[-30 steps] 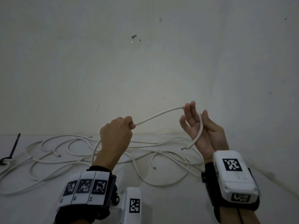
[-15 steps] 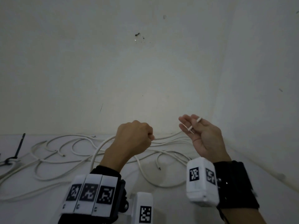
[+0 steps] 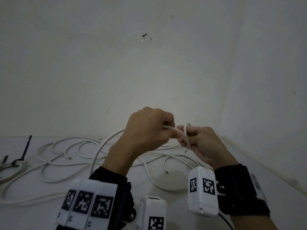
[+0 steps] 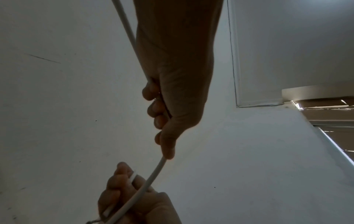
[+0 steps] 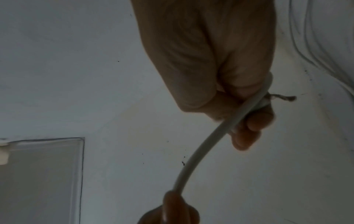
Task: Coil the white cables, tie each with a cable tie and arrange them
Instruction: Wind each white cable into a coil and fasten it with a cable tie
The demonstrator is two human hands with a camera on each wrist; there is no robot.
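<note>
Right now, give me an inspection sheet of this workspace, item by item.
Surface: pale floor meeting white walls.
Job's things: white cable held up between both hands, bare wire end showing; loose white cables tangled on the floor.
Clutter: black cable tie at far left.
Grippers: left hand grips the cable; right hand holds a small loop near its end.
Cables: uncoiled, overlapping.
Surroundings: dark marks on the wall.

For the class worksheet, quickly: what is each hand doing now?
Left hand: grips the white cable.
Right hand: holds the same cable's end loop.
</note>
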